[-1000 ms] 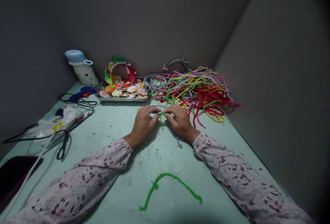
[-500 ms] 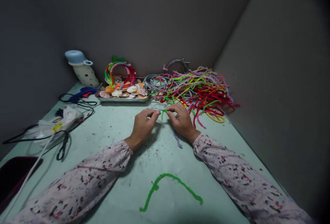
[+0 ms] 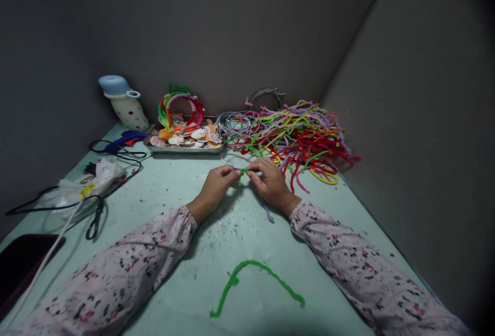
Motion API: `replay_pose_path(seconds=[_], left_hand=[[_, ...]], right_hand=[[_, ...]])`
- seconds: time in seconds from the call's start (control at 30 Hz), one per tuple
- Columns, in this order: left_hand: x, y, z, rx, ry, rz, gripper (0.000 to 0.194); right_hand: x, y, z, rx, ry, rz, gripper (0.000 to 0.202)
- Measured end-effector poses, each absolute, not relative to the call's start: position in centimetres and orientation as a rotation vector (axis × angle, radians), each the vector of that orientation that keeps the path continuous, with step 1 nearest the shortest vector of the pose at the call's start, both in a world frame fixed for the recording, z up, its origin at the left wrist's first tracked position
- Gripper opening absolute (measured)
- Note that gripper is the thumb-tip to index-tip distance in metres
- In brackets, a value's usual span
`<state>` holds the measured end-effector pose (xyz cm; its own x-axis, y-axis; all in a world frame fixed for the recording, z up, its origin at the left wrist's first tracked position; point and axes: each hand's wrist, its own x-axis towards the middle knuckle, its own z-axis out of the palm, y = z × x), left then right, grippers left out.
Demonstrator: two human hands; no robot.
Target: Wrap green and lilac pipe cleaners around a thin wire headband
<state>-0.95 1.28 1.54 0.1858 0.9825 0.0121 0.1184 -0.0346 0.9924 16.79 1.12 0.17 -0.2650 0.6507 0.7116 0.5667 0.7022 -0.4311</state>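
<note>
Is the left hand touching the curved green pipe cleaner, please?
Apart: the head view shows tabletop between the left hand and the curved green pipe cleaner.

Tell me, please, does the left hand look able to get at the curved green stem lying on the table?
Probably yes: the curved green stem lies on the table with nothing seen over it. But the left hand seems to pinch a small green piece, and might first need freeing.

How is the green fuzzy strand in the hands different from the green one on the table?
The small green fuzzy strand looks short; the bent green fuzzy strand looks long. The small strand is between the left hand and right hand; the bent strand lies arched on the pale green table. Both are green and fuzzy.
</note>
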Motion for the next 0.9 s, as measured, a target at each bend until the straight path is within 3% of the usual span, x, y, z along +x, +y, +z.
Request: replay_pose_path(seconds=[0.5, 0.77, 0.9], left_hand=[[-1.1, 1.7, 1.2, 1.417, 1.116, 0.986, 0.025], [-1.3, 0.6, 1.8, 2.219, 1.424, 1.324, 0.009], [-1.4, 0.5, 2.1, 2.408, 1.542, 1.321, 0.025]], right_hand=[[16.8, 1.1, 0.1, -0.927, -1.952, 0.107, 0.007], [17.0, 1.3, 0.0, -1.001, -1.869, 0.142, 0.006], [16.9, 1.1, 0.2, -0.973, -1.904, 0.16, 0.006]])
